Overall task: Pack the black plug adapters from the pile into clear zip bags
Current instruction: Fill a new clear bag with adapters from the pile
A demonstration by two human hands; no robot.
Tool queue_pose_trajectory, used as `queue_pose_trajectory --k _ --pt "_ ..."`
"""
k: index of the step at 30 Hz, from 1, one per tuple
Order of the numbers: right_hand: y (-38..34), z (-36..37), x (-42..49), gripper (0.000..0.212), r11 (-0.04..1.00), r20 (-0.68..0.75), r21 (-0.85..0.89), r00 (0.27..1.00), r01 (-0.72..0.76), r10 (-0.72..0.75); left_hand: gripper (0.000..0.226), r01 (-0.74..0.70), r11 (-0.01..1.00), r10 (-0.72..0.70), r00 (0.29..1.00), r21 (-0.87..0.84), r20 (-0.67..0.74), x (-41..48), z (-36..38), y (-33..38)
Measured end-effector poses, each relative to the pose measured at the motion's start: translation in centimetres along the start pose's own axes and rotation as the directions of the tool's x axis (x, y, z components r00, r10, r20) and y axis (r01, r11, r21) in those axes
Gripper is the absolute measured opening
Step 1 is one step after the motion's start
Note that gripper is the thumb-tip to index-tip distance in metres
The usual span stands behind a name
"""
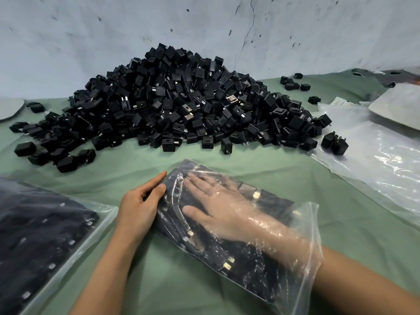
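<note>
Left of the open zip bag (pixel 305 233), at the near corner of the green cloth (pixel 181 283), lay a filled bag (pixel 41 235) packed dark with adapters. Between that and the open zip bag came the left hand (pixel 138 205), set against the open bag's left edge. Its fingers were lightly bent and its fingertips (pixel 161 188) touched the film. It was relaxed, bracing the edge rather than wrapped round it.

The open zip bag lay slantwise on the cloth, its closed end pointing away and its mouth toward the person. Black plug adapters (pixel 227 260) filled it in a flat layer, with metal prongs glinting here and there. The right hand (pixel 216 208) was inside the bag, the wrist passing through the mouth. The palm faced down and the fingers were spread straight over the adapters, pressing on them and clasping none.

Beyond the open zip bag, against the wall (pixel 91 30), rose the pile (pixel 181 103) of loose adapters. To the right of the bag lay crumpled clear plastic (pixel 375 160), with two stray adapters (pixel 334 142) at its far edge.
</note>
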State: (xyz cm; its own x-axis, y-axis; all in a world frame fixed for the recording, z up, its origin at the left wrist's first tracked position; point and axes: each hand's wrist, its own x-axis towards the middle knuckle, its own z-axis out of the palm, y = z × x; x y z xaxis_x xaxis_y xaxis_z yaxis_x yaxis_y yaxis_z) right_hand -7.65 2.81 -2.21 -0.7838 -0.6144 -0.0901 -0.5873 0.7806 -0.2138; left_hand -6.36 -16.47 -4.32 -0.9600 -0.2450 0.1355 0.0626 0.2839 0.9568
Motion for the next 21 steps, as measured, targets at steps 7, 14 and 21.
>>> queue_pose_trajectory --k 7,14,21 --pt "-0.1 -0.3 -1.8 0.06 0.999 -0.054 0.006 0.998 0.038 -0.037 0.027 -0.075 0.997 0.075 0.997 0.037 -0.004 0.0 0.0 0.1" --pt "-1.2 -0.8 -1.3 0.055 0.988 0.006 -0.052 0.989 0.147 -0.147 0.06 0.013 0.991 -0.01 1.0 -0.135 0.025 -0.2 -0.2 -0.3" --pt "-1.2 -0.6 -0.9 0.054 0.992 0.007 -0.022 0.993 0.122 -0.121 0.068 0.023 0.988 -0.014 0.998 -0.153 0.057 -0.2 -0.5 -0.5"
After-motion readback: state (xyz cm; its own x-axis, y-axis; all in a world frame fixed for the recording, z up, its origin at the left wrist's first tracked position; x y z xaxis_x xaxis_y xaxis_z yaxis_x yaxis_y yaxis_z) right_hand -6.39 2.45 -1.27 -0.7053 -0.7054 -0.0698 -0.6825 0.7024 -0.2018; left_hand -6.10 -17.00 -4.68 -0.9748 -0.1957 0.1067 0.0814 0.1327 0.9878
